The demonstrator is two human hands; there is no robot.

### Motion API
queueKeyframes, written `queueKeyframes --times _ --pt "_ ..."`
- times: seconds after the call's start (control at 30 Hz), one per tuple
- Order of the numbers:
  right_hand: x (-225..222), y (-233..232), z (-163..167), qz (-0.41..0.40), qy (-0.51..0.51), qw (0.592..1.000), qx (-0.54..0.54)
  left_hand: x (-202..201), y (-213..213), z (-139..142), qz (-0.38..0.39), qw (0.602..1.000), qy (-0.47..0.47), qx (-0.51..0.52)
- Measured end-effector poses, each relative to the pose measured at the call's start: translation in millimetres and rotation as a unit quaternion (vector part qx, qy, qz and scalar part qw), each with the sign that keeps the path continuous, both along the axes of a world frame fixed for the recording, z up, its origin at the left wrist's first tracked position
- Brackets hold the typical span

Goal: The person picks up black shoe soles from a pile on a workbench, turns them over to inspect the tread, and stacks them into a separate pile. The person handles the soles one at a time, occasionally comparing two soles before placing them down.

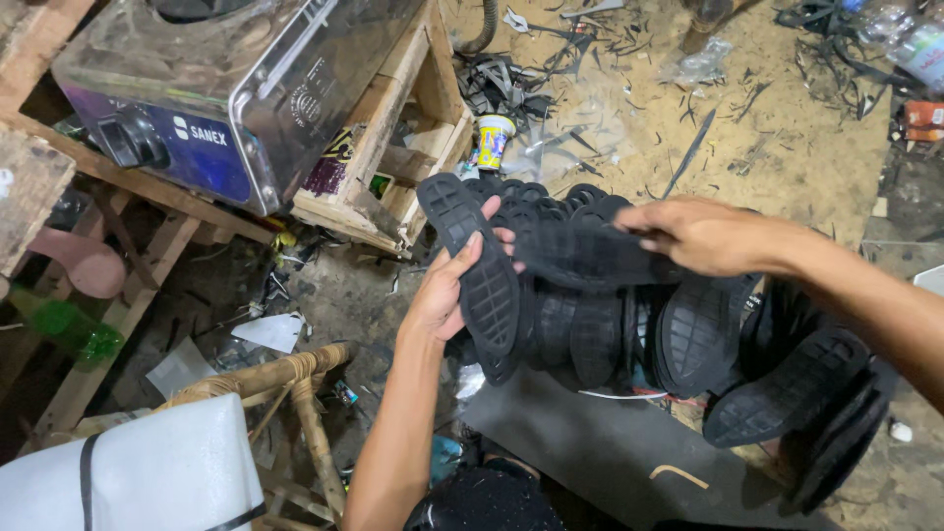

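Note:
My left hand (pixel 447 285) grips a black rubber shoe sole (pixel 477 270), tread side up, held upright in front of me. My right hand (pixel 703 236) reaches in from the right and holds a second black sole (pixel 580 258) lying crosswise, its end against the first. Beneath both hands lies a pile of several black soles (pixel 688 339) spread over the dirt floor, running off to the right.
A metal machine with a blue front and black knob (pixel 211 84) sits on a wooden frame (pixel 393 147) at upper left. A small printed cup (pixel 494 141) stands beyond the pile. Bamboo chair (pixel 295 383) and white sack (pixel 147 472) at lower left; grey sheet (pixel 610 442) below.

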State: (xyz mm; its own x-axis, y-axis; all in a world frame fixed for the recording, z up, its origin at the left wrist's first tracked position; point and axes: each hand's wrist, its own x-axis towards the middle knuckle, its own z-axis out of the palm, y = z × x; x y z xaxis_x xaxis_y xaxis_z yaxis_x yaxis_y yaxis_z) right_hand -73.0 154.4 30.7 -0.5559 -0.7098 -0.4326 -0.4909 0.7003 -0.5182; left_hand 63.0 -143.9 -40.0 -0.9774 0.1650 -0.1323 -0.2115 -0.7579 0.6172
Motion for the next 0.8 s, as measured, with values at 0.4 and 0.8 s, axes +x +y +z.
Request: queueKeyframes --times 0.4,0.8 --pt "34 -29 -13 0.021 0.1 0.992 -0.077 7 21 13 -0.086 0.994 0.045 -0.045" --pt "48 -23 -15 -0.275 -0.301 0.854 -0.322 13 79 5 -0.179 0.981 -0.053 -0.048"
